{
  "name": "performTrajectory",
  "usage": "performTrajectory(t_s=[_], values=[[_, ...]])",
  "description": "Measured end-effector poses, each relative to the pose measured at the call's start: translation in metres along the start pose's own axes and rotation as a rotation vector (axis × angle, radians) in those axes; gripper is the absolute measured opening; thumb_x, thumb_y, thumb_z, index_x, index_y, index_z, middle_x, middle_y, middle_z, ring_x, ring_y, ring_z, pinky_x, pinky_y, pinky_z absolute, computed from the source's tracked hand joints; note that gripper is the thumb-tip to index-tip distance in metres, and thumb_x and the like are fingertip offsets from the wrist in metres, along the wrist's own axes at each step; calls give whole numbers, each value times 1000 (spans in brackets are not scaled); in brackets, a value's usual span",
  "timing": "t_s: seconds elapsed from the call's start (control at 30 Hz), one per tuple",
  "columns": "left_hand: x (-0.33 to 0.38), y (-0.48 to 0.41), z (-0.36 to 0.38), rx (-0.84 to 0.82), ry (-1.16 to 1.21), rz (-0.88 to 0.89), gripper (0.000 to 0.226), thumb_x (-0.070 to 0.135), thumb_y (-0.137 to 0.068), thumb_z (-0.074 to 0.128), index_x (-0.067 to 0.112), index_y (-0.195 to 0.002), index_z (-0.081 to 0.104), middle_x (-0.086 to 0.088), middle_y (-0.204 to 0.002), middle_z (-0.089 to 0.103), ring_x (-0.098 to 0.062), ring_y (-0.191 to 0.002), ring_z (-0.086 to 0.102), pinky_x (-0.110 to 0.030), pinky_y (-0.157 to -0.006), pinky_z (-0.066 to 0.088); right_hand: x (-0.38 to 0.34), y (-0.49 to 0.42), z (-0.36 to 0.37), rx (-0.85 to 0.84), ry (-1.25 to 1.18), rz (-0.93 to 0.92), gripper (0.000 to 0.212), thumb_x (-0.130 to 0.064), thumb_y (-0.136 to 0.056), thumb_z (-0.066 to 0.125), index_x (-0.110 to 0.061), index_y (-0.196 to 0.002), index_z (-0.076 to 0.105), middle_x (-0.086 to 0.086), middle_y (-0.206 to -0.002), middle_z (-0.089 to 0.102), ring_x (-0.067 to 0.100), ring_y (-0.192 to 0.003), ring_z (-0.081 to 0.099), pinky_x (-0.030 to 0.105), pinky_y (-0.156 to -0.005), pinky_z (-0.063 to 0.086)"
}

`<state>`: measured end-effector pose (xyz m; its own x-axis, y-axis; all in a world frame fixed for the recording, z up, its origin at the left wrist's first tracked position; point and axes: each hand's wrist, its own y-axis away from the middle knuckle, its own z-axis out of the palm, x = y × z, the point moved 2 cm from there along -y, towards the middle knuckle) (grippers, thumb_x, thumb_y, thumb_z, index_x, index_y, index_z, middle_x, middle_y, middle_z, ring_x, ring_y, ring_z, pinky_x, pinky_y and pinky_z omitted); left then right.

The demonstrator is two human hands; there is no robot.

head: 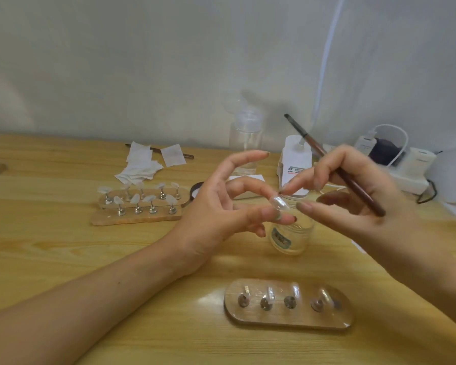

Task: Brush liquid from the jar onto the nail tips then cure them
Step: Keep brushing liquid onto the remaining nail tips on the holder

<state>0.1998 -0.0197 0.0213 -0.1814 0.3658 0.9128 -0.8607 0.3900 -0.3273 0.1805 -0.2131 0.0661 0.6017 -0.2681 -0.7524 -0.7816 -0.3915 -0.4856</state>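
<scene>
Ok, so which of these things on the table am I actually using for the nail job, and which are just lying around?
In use: nail tip in the left hand, brush in the right hand, jar, near stand, far stands with tips.
Lying about: wipes, pump bottle, white box, power strip, second brush.

We find open room on the light wooden tabletop [63, 246] left of the clear glass jar [292, 239]; the clear oval nail stand [287, 324] blocks nearer.
</scene>
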Motion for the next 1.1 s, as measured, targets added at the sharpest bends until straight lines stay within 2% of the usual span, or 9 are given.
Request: performTrajectory(t_s=[0.1,0.17,0.27,0.47,0.6,0.77,0.9,1.0,1.1], values=[[0,1,0,-21,8,-5,76,11,-76,79,31,-140,45,2,-97,71,-24,-83,76,-23,-61,57,-4,0,9,-2,-56,13,30,-26,-89,73,-10,-91,47,4,-102,73,24,-93,69,52,-73,49],[0,1,0,-25,1,-15,78,12,-75,79,32,-141,44,3,-97,71,-19,-82,74,-24,-61,58,-5,1,15,11,-65,18,32,-31,-85,75,-12,-91,49,6,-98,71,22,-91,68,49,-68,49],[0,1,0,-27,10,-29,78,14,-74,79,33,-141,44,5,-94,71,-18,-83,74,-24,-60,58,-5,3,19,40,-64,19,30,-25,-84,78,-14,-88,50,7,-93,69,18,-85,65,43,-63,43],[0,1,-1,-10,-24,-43,70,8,-81,77,30,-139,46,4,-88,72,-19,-90,75,-22,-61,57,-9,3,20,104,0,-2,29,-17,-81,79,-12,-85,50,-3,-90,71,33,-80,57,38,-60,41],[-1,2,-1,0,-72,-40,70,12,-78,80,29,-138,48,1,-90,74,-21,-91,75,-22,-62,57,-9,6,22,134,0,2,30,-21,-80,79,-13,-86,50,1,-89,70,38,-81,57,46,-61,43],[0,5,2,-30,-93,-19,71,24,-79,81,28,-140,45,-3,-96,76,-24,-92,76,-24,-63,58,-5,15,20,167,-85,50,32,-14,-80,79,-8,-88,48,3,-88,70,47,-83,54,62,-67,46],[4,6,3,32,-67,3,56,49,-89,59,25,-137,47,-6,-97,76,-24,-86,76,-23,-58,57,-3,37,4,169,-128,134,33,-23,-76,80,-14,-87,50,8,-91,69,50,-87,53,64,-76,46],[4,4,-4,147,-62,17,38,42,-102,38,23,-131,53,-3,-88,75,-20,-76,74,-22,-55,55,2,62,-6,137,-99,224,33,-27,-75,82,-18,-86,52,9,-91,70,49,-89,57,60,-79,48],[4,3,-8,196,-46,18,35,36,-108,32,20,-129,56,-3,-84,74,-17,-70,72,-22,-55,54,4,81,-7,71,-65,285,28,-23,-77,80,-22,-83,52,7,-92,72,42,-84,61,45,-70,52]])
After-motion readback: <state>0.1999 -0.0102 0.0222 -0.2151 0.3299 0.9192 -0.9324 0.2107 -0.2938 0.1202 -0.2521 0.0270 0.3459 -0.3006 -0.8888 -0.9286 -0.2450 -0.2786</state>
